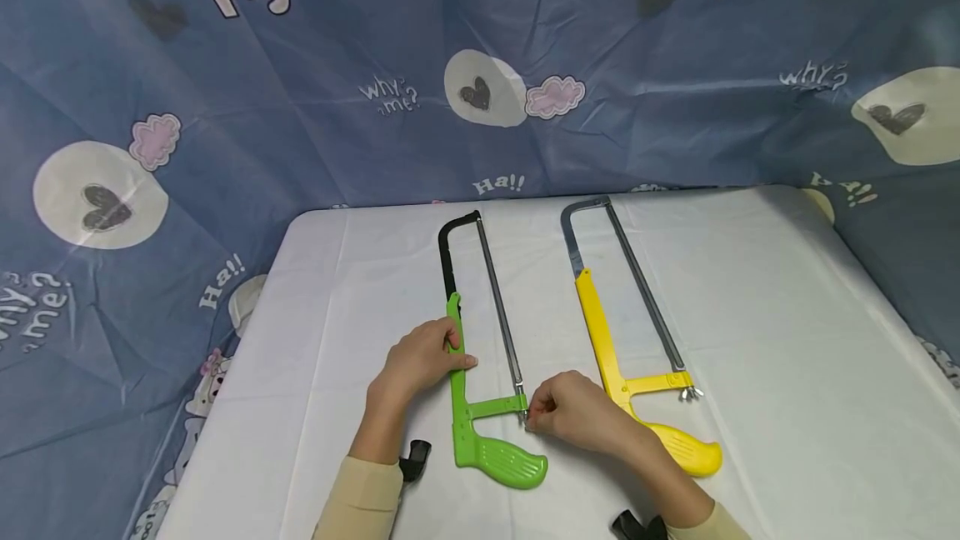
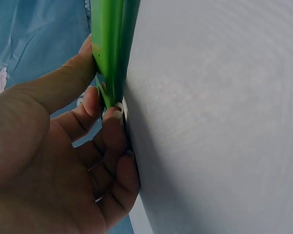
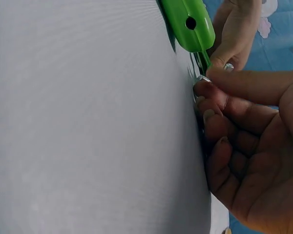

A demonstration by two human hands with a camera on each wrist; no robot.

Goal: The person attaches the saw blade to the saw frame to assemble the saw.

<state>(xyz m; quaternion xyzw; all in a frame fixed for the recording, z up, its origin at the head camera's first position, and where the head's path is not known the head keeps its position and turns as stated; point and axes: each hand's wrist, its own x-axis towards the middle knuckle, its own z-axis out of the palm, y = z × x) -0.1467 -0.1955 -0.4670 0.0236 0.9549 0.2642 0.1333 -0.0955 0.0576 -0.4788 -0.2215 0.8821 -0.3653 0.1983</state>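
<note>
A green hacksaw (image 1: 510, 463) with a black front bow and a grey blade lies on the white-covered table. My left hand (image 1: 417, 363) pinches its green frame between thumb and fingers; the left wrist view shows the thumb on one side of the frame (image 2: 109, 44). At the handle end of the blade, my right hand (image 1: 581, 412) pinches the small metal wing nut (image 3: 203, 78), mostly hidden by the fingertips. Just right of that hand lies a yellow hacksaw (image 1: 597, 323), partly covered by the right forearm. Its own wing nut (image 1: 691, 393) shows.
The white tabletop (image 1: 810, 340) extends to both sides of the saws. A blue patterned cloth (image 1: 420, 15) hangs behind and beside it. Black wrist straps (image 1: 416, 460) stick out at both wrists.
</note>
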